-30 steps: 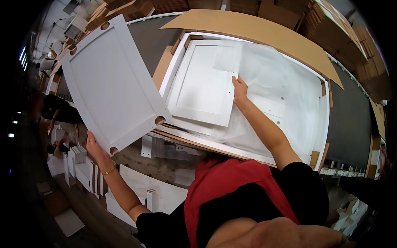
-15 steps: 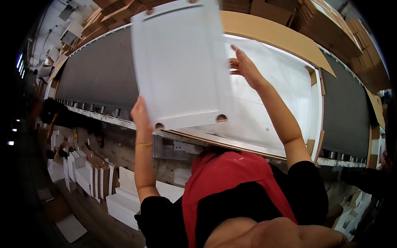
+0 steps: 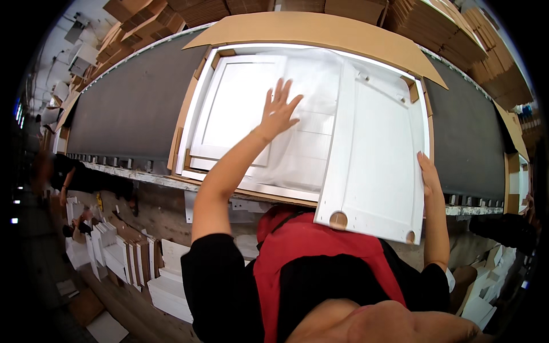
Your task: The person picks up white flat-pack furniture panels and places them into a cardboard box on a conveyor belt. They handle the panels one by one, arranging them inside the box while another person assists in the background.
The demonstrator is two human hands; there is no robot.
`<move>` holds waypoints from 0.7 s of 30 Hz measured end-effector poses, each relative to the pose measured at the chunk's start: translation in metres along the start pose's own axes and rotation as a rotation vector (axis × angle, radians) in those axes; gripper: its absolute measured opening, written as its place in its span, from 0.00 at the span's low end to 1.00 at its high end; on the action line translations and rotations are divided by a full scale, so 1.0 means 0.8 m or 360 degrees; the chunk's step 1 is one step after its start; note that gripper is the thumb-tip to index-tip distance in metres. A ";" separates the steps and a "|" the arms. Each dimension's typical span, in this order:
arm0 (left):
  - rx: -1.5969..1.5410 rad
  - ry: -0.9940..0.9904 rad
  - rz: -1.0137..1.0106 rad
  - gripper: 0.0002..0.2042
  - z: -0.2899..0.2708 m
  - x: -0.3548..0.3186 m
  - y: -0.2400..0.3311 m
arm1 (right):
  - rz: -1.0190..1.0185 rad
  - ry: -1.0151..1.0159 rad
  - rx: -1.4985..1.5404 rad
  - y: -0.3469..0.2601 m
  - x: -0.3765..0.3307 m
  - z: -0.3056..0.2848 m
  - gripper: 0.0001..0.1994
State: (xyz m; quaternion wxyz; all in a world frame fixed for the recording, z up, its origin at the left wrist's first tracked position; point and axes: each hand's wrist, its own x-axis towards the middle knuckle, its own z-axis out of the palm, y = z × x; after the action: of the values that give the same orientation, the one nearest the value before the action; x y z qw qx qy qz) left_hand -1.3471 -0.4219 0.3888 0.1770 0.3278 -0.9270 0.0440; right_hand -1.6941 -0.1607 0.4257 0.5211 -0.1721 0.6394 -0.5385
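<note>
My right hand (image 3: pixel 429 175) grips the right edge of a white cabinet door panel (image 3: pixel 374 166). The panel is tilted over the right part of a white frame, its near end overhanging the front edge. Two round holes show at its near corners. Fingers spread and holding nothing, my left hand (image 3: pixel 280 111) hovers over the middle of the frame. Beneath it, translucent white wrapping (image 3: pixel 311 94) covers the middle. A second white door panel (image 3: pixel 240 108) lies flat in the left part. The white frame (image 3: pixel 191 123) sits in an open cardboard box with brown blocks at its corners.
A cardboard flap (image 3: pixel 320 27) stretches along the far side. Dark conveyor belt (image 3: pixel 128 100) runs on both sides of the box. Stacked cardboard (image 3: pixel 432 34) stands behind. White boards (image 3: pixel 117 248) lean on the floor at the lower left, and another person (image 3: pixel 86 174) is at the far left.
The door panel has swung from the left to the right. My left hand has let go of it, and my right hand now holds its right edge. The left panel has come into view.
</note>
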 end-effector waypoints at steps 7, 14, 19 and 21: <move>0.0145 -0.0610 0.0284 0.14 0.100 0.141 -0.044 | 0.0159 -0.0201 -0.0180 0.040 -0.009 0.022 0.20; 0.0249 0.0091 0.0362 0.12 -0.028 0.252 -0.112 | -0.0011 -0.0362 -0.0521 0.026 0.018 0.082 0.20; 0.0292 -0.0002 0.0222 0.11 -0.060 0.260 -0.117 | -0.0224 -0.0331 -0.0272 0.018 0.116 0.129 0.19; 0.0250 0.0101 0.0280 0.13 -0.062 0.242 -0.122 | -0.0214 -0.0095 -0.0092 0.014 0.149 0.161 0.20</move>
State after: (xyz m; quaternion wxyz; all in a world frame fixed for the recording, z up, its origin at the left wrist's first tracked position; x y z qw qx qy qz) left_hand -1.4111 -0.6030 0.5004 0.1754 0.2564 -0.9398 0.1422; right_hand -1.6283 -0.3155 0.3747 0.4973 -0.2457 0.6258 -0.5483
